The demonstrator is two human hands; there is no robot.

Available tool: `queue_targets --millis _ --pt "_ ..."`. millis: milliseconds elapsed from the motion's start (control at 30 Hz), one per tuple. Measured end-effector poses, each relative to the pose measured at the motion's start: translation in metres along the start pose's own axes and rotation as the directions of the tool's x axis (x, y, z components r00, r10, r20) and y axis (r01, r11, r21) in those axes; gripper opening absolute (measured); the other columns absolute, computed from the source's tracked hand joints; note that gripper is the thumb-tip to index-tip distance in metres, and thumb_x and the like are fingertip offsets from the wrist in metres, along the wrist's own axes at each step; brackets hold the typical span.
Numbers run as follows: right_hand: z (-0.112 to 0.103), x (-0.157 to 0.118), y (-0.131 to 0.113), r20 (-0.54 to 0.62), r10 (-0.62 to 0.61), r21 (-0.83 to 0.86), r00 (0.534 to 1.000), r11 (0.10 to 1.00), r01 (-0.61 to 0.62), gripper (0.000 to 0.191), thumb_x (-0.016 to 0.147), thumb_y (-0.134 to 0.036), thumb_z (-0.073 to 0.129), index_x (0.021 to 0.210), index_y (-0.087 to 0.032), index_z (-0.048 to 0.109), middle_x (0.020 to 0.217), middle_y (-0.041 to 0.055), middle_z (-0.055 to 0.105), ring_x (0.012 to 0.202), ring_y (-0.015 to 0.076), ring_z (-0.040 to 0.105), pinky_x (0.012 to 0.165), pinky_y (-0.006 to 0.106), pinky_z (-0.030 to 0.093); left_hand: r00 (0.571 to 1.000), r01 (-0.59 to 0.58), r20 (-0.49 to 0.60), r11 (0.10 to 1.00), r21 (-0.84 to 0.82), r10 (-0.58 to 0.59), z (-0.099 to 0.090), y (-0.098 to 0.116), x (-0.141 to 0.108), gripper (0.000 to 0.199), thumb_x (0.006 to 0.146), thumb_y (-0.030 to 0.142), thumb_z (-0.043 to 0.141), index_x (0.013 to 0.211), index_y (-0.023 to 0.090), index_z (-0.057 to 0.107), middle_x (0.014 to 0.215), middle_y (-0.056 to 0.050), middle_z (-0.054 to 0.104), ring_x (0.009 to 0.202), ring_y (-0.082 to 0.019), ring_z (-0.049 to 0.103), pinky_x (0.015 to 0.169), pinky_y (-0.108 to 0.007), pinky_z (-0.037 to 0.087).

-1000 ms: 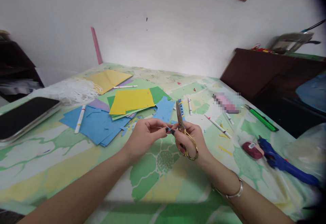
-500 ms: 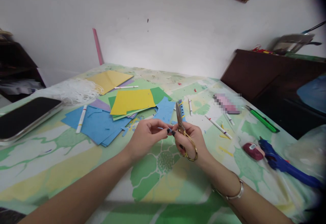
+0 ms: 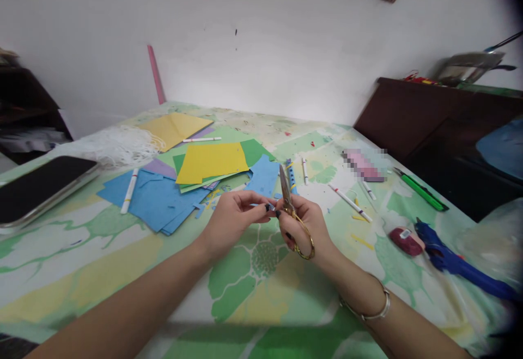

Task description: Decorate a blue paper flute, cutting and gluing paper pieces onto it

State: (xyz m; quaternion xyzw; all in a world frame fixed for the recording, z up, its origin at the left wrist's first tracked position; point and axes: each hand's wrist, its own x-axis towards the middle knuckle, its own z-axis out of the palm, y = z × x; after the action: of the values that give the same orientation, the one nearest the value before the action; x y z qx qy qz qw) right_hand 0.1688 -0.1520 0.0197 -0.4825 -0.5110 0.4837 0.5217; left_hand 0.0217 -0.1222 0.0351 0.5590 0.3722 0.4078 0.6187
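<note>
My left hand [image 3: 235,217] is closed in a pinch, its fingertips meeting those of my right hand [image 3: 302,220] on a tiny bluish piece [image 3: 272,206] mostly hidden between them. Gold-handled scissors [image 3: 286,198] stay in my right hand, with the blades pointing up and away. Just beyond my fingers lies a cut blue sheet [image 3: 263,175], beside a blue strip with dark dots [image 3: 291,176]. Left of my hands are stacked blue sheets [image 3: 163,204] and a yellow sheet [image 3: 214,162] on green paper.
Markers [image 3: 350,203] lie on the flowered cloth, as do a green cutter [image 3: 421,190], a blue glue gun [image 3: 457,266] and a dark red object [image 3: 406,241] at right. A phone [image 3: 44,187] and white strings [image 3: 122,146] are at left.
Both hands stay together, with slight shifts of the fingertips. The scissors have moved slightly left, and a little more of the bluish piece shows.
</note>
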Motion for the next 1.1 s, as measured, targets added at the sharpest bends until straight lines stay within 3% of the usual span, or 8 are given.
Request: queue_targets --millis 400,533,833,1100 --pt "-0.0084 -0.0011 -0.0041 0.000 -0.022 -0.018 1.000 1.000 0.022 0.019 0.076 -0.033 0.059 0.075 -0.014 0.059 0.035 -0.0092 0.041 0.026 0.0046 0.035 0.028 0.015 0.027 1.000 -0.022 0.003 0.999 0.038 0.022 -0.0027 0.0025 0.0000 0.012 0.071 0.024 0.067 0.077 0.015 0.068 0.095 -0.007 0.071 0.080 -0.015 0.067 0.072 -0.025 0.053" --pt "-0.0089 0.0002 -0.0033 0.001 0.006 -0.019 1.000 1.000 -0.006 0.017 0.074 -0.031 0.061 0.074 -0.014 0.059 0.034 -0.0092 0.041 0.025 0.0049 0.034 0.027 0.015 0.026 0.999 -0.040 0.018 0.996 0.073 0.039 -0.0032 0.0007 -0.0004 0.012 0.072 0.025 0.066 0.078 0.015 0.067 0.093 -0.006 0.071 0.078 -0.014 0.066 0.072 -0.025 0.053" --pt "-0.0065 -0.0002 -0.0082 -0.001 0.036 0.023 0.999 0.999 -0.036 0.016 0.067 -0.028 0.068 0.071 -0.015 0.059 0.033 -0.0098 0.040 0.025 0.0048 0.034 0.026 0.015 0.026 0.966 -0.249 0.001 0.927 0.281 0.259 -0.0013 -0.0017 -0.0022 0.010 0.076 0.023 0.062 0.079 0.015 0.068 0.086 -0.005 0.071 0.079 -0.015 0.065 0.075 -0.025 0.053" --pt "-0.0066 0.0001 -0.0054 0.021 0.018 0.025 1.000 1.000 -0.018 0.011 0.066 -0.023 0.063 0.073 -0.016 0.058 0.035 -0.0105 0.041 0.025 0.0053 0.035 0.026 0.015 0.028 0.970 -0.238 0.033 0.924 0.298 0.239 -0.0007 -0.0012 -0.0043 0.010 0.076 0.021 0.061 0.079 0.015 0.068 0.080 -0.004 0.070 0.073 -0.013 0.064 0.071 -0.023 0.051"
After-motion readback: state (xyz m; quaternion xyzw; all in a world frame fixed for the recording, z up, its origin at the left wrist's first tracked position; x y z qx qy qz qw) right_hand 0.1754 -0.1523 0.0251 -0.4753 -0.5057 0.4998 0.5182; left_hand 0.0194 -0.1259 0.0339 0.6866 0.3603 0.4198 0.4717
